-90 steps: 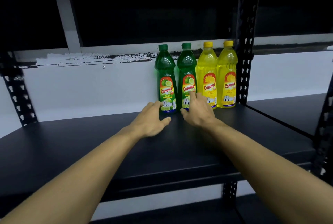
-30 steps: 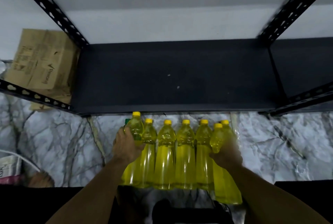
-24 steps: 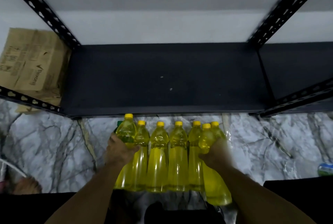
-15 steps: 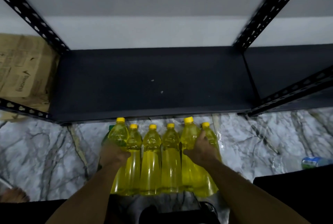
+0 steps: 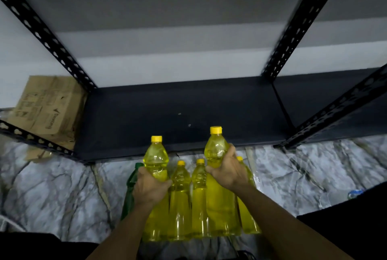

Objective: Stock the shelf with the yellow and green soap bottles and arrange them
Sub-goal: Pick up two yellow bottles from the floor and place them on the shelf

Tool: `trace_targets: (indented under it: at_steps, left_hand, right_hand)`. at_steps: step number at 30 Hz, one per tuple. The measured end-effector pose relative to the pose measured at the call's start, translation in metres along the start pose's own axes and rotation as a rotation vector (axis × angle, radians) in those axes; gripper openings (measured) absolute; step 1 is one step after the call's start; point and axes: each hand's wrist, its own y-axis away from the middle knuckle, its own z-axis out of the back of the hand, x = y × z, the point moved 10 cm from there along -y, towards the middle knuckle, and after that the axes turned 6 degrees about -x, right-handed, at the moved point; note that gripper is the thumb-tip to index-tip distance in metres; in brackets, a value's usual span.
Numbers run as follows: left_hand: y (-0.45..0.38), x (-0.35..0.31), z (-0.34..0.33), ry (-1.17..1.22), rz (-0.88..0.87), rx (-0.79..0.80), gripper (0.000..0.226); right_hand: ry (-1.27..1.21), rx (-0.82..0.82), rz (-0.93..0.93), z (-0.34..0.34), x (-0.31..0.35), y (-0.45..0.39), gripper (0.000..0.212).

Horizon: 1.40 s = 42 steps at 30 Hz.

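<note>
In the head view, the left hand (image 5: 149,188) wrapped its grip round the shoulder of a yellow soap bottle (image 5: 156,159) at lower centre of the frame, and the right hand (image 5: 227,170) did the same with a second yellow bottle (image 5: 215,150) just to its right. Both bottles stood upright and higher than the rest, their caps overlapping the front edge of the black shelf (image 5: 178,100), which suggested they were being lifted out for stocking. Holding them below the neck probably kept them steady and the caps pointing up.

Between and beside the hands, the remaining yellow bottles (image 5: 181,197) stood packed close together on the marbled floor (image 5: 62,192), likely a supply row set within easy reach of the shelf. A green bottle (image 5: 130,186) showed partly behind the left wrist; whether it stood or leaned I could not tell in the dim light.

A cardboard box (image 5: 48,109) sat at the left of the frame, behind a perforated black upright (image 5: 48,35).
</note>
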Motion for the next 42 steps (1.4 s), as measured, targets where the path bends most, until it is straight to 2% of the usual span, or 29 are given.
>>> trace_targets:
  at_steps: [3, 8, 13, 23, 27, 35, 42]
  left_hand:
    - [0.017, -0.037, 0.023, 0.107, -0.105, -0.027, 0.074]
    - [0.058, -0.097, 0.07, 0.358, -0.315, -0.016, 0.069]
    - [0.102, -0.14, 0.136, 0.526, -0.459, -0.123, 0.063]
    - [0.19, -0.24, 0.294, 0.65, -0.835, -0.298, 0.064]
    - [0.219, -0.277, 0.354, 0.71, -0.953, -0.327, 0.066]
    - [0.251, -0.353, 0.444, 0.799, -1.109, -0.356, 0.067]
    - [0.243, -0.401, 0.476, 0.802, -1.104, -0.365, 0.067]
  right_hand:
    - [-0.067, -0.055, 0.077, 0.031, 0.024, 0.011, 0.101]
    - [-0.13, -0.153, 0.208, 0.09, 0.063, 0.039, 0.096]
    - [-0.211, -0.298, 0.34, 0.157, 0.102, 0.074, 0.098]
    - [-0.34, -0.489, 0.678, 0.315, 0.189, 0.156, 0.093]
    - [-0.431, -0.523, 0.738, 0.372, 0.213, 0.173, 0.089]
    - [-0.628, -0.612, 0.844, 0.481, 0.265, 0.178, 0.102]
    - [-0.624, -0.604, 0.947, 0.538, 0.314, 0.174, 0.084]
